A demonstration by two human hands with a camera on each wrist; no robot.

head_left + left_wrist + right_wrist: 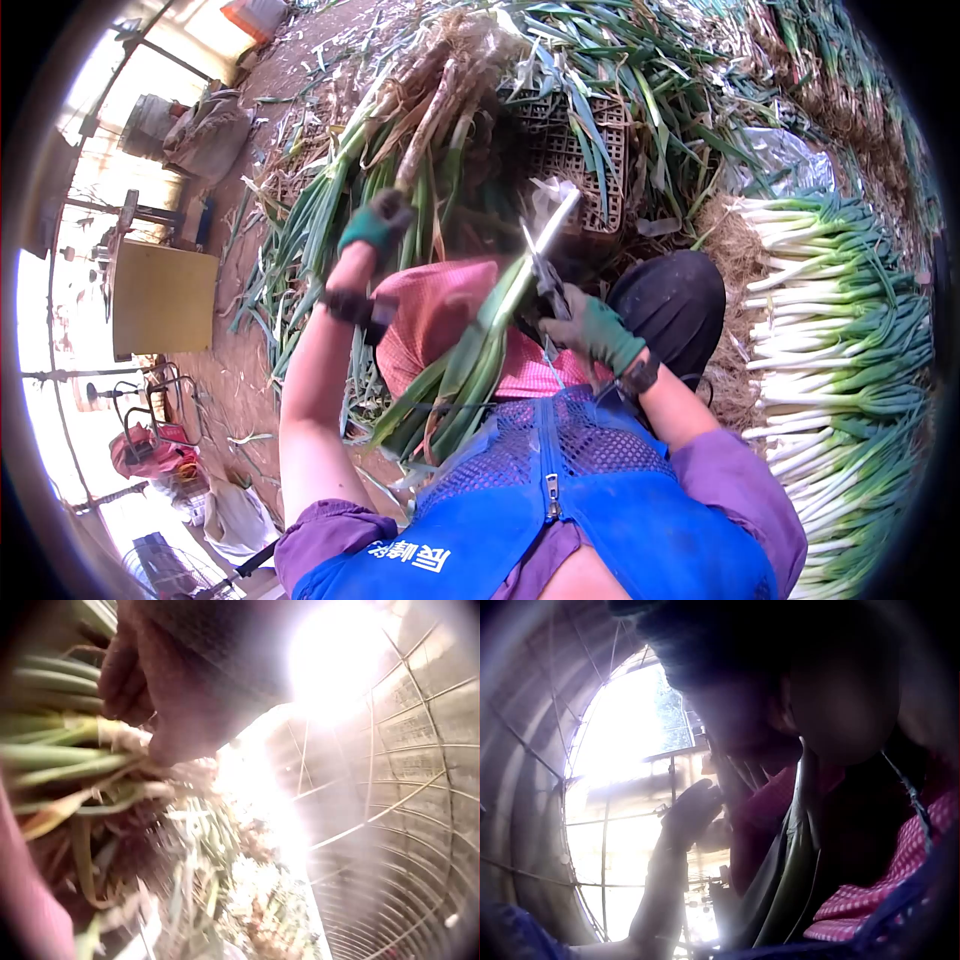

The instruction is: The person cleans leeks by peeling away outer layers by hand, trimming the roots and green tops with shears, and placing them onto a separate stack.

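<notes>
In the head view my right hand (595, 330), in a green glove, grips metal scissors (545, 275) with the blades pointing up. A green onion (552, 232) slants past the blades, its white stem uppermost, and its long leaves (470, 375) drape over my lap. In the right wrist view these leaves (799, 817) hang below the dark hand. My left hand (378, 225), gloved and blurred, is raised beside a heap of untrimmed green onions (435, 130) with brown, dry roots. Seen from the left wrist, its fingers (127, 682) overlap the stalks (71, 757).
A long row of cleaned green onions (810, 330) lies on the right, white ends toward me. Ahead stands a brown plastic crate (610, 150) under more leaves. A yellow board (163, 297) stands on the left, and leaf scraps litter the ground.
</notes>
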